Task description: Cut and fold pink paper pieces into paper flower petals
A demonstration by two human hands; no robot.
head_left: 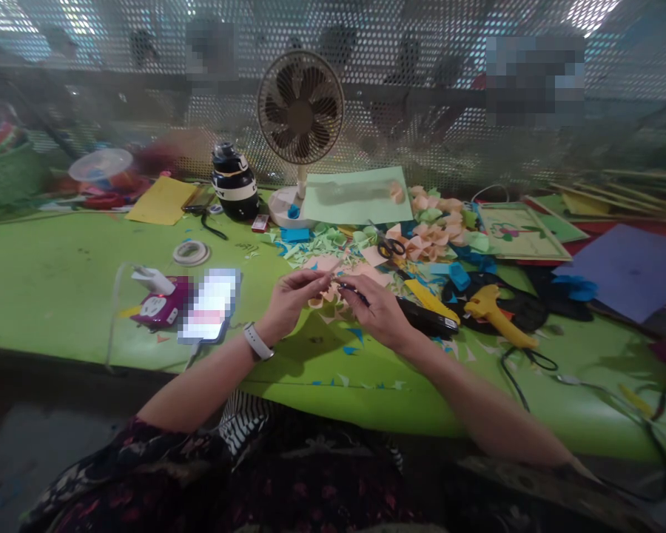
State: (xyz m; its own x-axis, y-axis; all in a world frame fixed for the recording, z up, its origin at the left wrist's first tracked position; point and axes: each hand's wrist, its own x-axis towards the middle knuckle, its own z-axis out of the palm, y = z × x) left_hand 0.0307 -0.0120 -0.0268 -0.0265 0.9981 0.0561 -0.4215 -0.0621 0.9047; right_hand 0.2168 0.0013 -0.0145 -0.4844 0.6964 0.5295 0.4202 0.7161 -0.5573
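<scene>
My left hand, with a white band at the wrist, is raised over the green table and pinches at its fingertips something too small to make out. Close against it, my right hand has its fingers closed around a slim dark tool, mostly hidden by the fingers. The two sets of fingertips nearly meet. Below and behind them lie peach paper pieces and green and blue scraps. Black-handled scissors rest on the scraps beyond my right hand. Just right of that hand is a black long object.
A yellow glue gun with its cord lies at the right. At the left are a lit phone, a purple power socket and a tape roll. A fan and a black jug stand at the back.
</scene>
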